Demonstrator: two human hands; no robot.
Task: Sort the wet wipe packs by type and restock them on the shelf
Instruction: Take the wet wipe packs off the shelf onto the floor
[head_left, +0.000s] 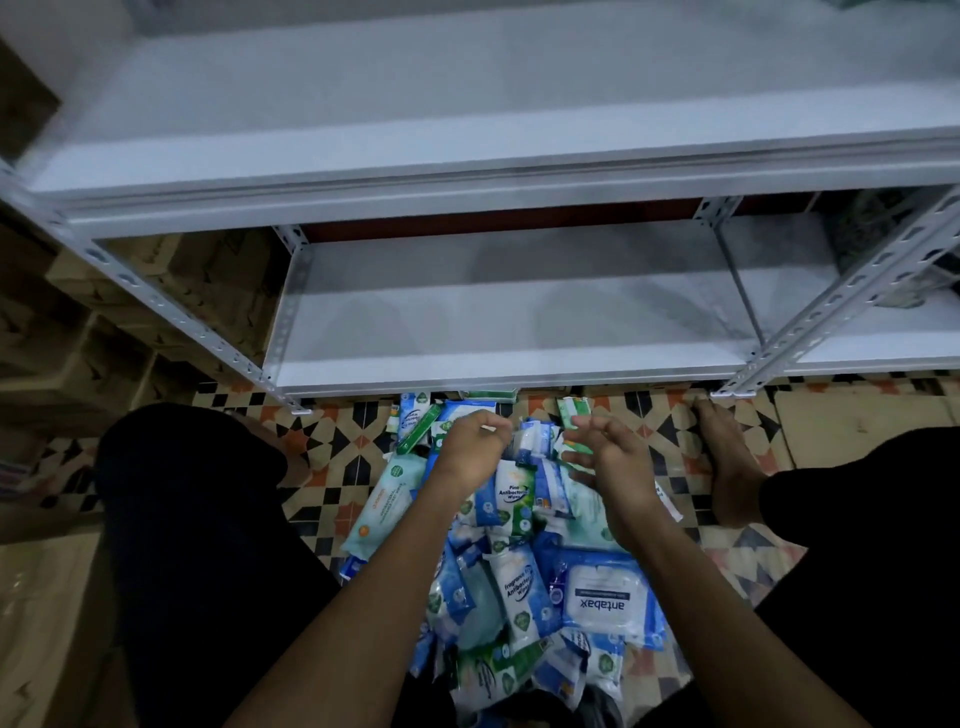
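**Both hands over the heap of wipe packs, before the bare white shelf**

A heap of wet wipe packs (511, 561) lies on the patterned tile floor (337, 452), running from just under the front edge of the lowest shelf board (519, 332) back toward the person, between the two dark-clothed legs. The packs are mostly blue and white, with some green ones and one pale mint pack (387, 501) lying at the heap's left edge. A large blue pack marked "antabax" (605, 597) sits at the heap's right side, near the right forearm.

The left hand (470, 447) hovers at the far end of the heap with its fingers curled in, seemingly pinching a small white-and-blue pack (532, 439); motion blur leaves the contact uncertain. The right hand (610, 460) is beside it, fingers spread and fairly straight, holding nothing, just over the green and white packs at the heap's far right.

The white metal shelf (467, 171) stands in front, its boards showing no packs. A bare foot (727, 457) rests on the tiles near the shelf's right front upright. Cardboard boxes (78, 332) are stacked to the left.
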